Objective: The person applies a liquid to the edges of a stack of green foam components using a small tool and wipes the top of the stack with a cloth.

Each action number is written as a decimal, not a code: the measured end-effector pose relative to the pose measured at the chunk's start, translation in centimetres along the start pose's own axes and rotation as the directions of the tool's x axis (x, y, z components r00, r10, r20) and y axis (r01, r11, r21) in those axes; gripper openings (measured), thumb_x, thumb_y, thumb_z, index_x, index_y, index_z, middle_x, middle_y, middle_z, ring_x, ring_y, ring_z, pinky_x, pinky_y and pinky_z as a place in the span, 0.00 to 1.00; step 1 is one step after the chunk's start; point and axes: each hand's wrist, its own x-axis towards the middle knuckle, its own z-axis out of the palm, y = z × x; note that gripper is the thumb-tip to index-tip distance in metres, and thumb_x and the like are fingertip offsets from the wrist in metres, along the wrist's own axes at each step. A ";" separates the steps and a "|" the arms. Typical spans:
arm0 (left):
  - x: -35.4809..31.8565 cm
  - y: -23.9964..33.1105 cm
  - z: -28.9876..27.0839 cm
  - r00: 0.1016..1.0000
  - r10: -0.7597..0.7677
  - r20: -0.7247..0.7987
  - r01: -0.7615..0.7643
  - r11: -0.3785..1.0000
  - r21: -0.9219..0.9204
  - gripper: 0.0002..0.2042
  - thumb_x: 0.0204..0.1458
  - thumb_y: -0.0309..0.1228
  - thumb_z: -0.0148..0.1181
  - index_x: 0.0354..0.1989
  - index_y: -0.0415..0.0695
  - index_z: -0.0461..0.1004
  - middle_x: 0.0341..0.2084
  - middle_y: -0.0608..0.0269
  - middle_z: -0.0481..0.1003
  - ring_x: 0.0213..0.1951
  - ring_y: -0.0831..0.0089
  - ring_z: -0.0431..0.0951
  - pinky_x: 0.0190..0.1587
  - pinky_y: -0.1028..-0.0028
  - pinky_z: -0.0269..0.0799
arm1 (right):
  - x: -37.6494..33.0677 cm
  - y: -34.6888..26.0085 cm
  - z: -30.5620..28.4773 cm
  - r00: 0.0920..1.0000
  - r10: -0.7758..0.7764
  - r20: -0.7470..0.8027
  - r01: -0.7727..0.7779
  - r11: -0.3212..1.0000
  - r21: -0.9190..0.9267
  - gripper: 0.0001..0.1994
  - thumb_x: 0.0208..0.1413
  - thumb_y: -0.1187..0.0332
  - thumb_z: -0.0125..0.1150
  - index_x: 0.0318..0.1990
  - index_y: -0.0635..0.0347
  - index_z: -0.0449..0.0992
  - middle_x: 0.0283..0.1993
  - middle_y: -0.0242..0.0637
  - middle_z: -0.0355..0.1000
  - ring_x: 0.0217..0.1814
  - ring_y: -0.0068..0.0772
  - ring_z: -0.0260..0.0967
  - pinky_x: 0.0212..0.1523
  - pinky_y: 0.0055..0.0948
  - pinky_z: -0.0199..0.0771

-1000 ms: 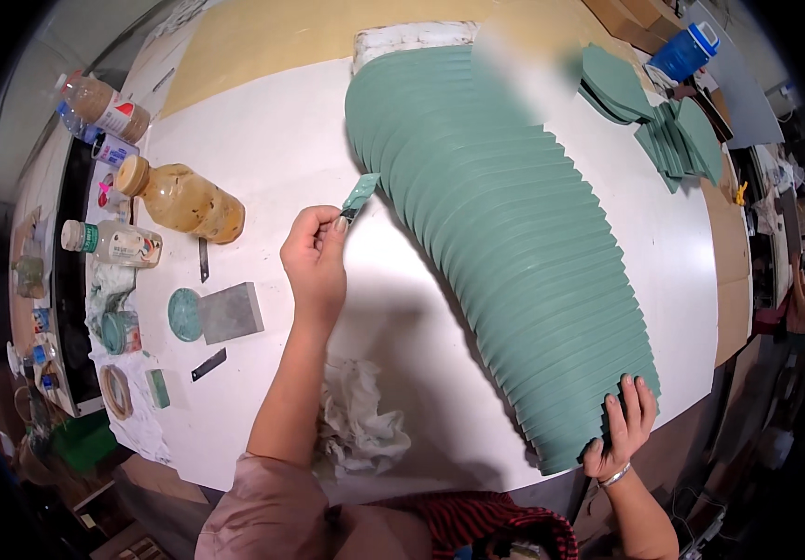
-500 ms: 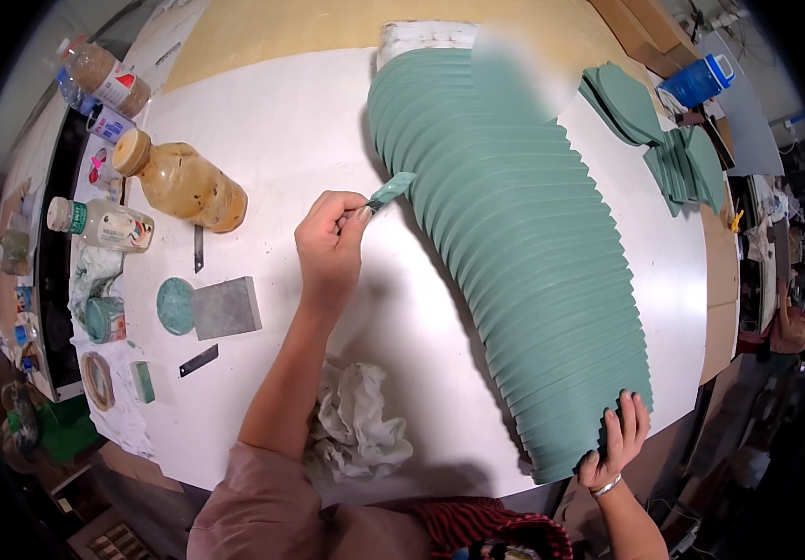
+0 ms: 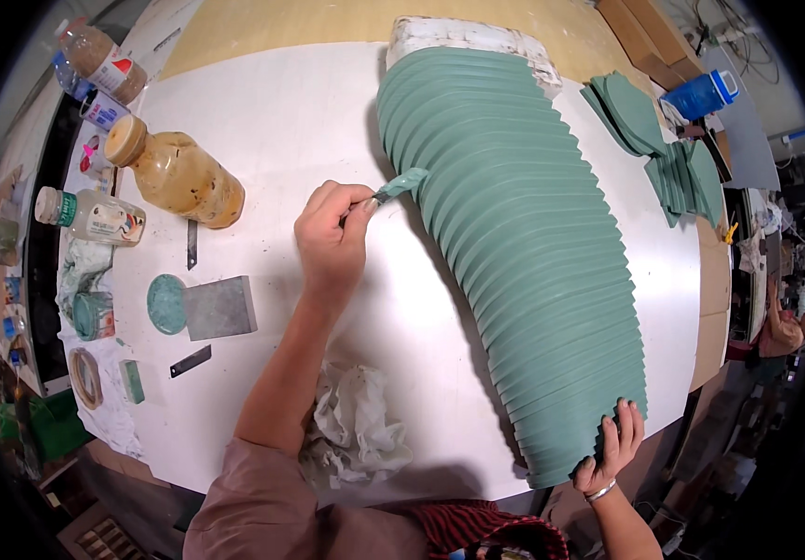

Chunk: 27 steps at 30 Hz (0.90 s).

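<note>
A long row of overlapping green sheets (image 3: pixel 533 261) with ridged edges stretches from the far middle to the near right. My left hand (image 3: pixel 333 229) pinches a small dark strip with a green, paste-smeared end (image 3: pixel 407 181). That end meets the row's left edge, near its far part; whether it presses into a groove cannot be made out. At the near right end, my right hand (image 3: pixel 611 448) grips the row, fingers over its right side and thumb at the near edge. Behind the far end sits a worn white block (image 3: pixel 463 34).
Left: a bottle of yellowish liquid (image 3: pixel 188 182), a round green-smeared lid (image 3: pixel 166 304), a grey block (image 3: pixel 221 308) and a dark blade (image 3: pixel 191 361). Crumpled white paper (image 3: pixel 360 425) lies by my left forearm. Loose green pieces (image 3: pixel 631 112) and a blue jug (image 3: pixel 701 93) occupy the far right.
The view has shifted slightly. The smeared end in my left hand has tilted a little flatter against the row's left edge. My right hand keeps its grip on the near end.
</note>
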 end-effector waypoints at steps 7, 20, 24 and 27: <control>0.3 -0.3 0.0 0.998 0.034 0.044 -0.035 0.999 0.021 0.01 0.52 0.17 0.58 0.31 0.34 0.75 0.23 0.66 0.67 0.26 0.80 0.63 0.30 0.79 0.58 | 0.1 0.0 -0.1 1.000 -0.003 -0.003 0.003 1.000 -0.006 0.28 0.54 0.54 0.44 0.59 0.61 0.70 0.64 0.59 0.65 0.67 0.63 0.58 0.64 0.59 0.55; 1.7 0.5 -0.1 0.999 0.045 0.016 -0.046 0.999 0.004 0.02 0.49 0.17 0.58 0.29 0.36 0.76 0.20 0.62 0.69 0.23 0.74 0.66 0.26 0.73 0.60 | -0.1 0.1 0.0 1.000 0.001 0.007 -0.001 1.000 -0.008 0.28 0.54 0.53 0.45 0.58 0.60 0.71 0.64 0.58 0.65 0.67 0.62 0.58 0.63 0.59 0.54; 2.0 0.7 -0.2 0.999 0.032 0.039 -0.033 0.999 0.015 0.02 0.51 0.17 0.58 0.30 0.35 0.76 0.22 0.64 0.68 0.25 0.77 0.65 0.28 0.77 0.59 | -0.1 0.1 -0.1 1.000 0.003 0.002 -0.003 1.000 -0.016 0.28 0.54 0.52 0.45 0.58 0.60 0.71 0.64 0.58 0.65 0.67 0.62 0.58 0.63 0.59 0.54; 2.2 1.1 -0.3 0.997 0.024 0.071 -0.024 1.000 -0.006 0.01 0.52 0.17 0.58 0.31 0.34 0.75 0.23 0.66 0.68 0.26 0.79 0.64 0.30 0.79 0.59 | -0.2 0.0 0.0 1.000 0.009 0.004 -0.009 1.000 -0.012 0.28 0.53 0.52 0.45 0.58 0.60 0.71 0.64 0.58 0.65 0.67 0.61 0.58 0.63 0.59 0.54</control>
